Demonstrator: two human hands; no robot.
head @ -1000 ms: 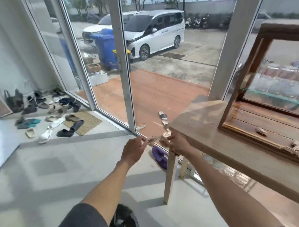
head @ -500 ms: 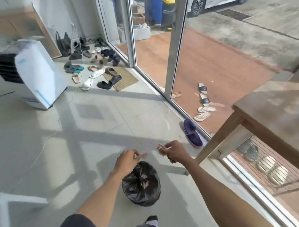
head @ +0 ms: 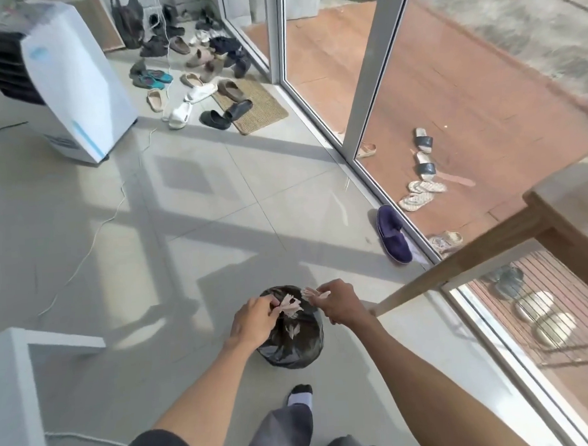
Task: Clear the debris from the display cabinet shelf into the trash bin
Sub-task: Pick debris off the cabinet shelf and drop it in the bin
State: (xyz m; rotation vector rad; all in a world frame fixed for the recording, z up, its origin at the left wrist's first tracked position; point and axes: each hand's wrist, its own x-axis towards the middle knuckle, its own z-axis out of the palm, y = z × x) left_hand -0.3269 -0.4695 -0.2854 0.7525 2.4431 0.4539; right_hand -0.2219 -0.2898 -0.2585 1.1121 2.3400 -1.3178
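A small trash bin lined with a black bag (head: 293, 344) stands on the grey floor just ahead of my feet. My left hand (head: 254, 320) hangs over its left rim, pinching a pale crumpled scrap of debris (head: 290, 305) above the opening. My right hand (head: 336, 303) hovers over the bin's right rim, closed on another pale scrap (head: 310, 292) that sticks out past its fingers. More pale bits lie inside the bag. The display cabinet is out of view.
A wooden table (head: 554, 208) with a slanting leg (head: 456, 266) juts in at right beside the glass wall. A purple slipper (head: 392, 233) lies near the glass. A white air cooler (head: 61, 84) stands far left, with many shoes (head: 195, 75) and a mat behind it.
My view has swung down from the table and cabinet to the floor. Both hands carried the scraps down and now sit right above the bin's opening.
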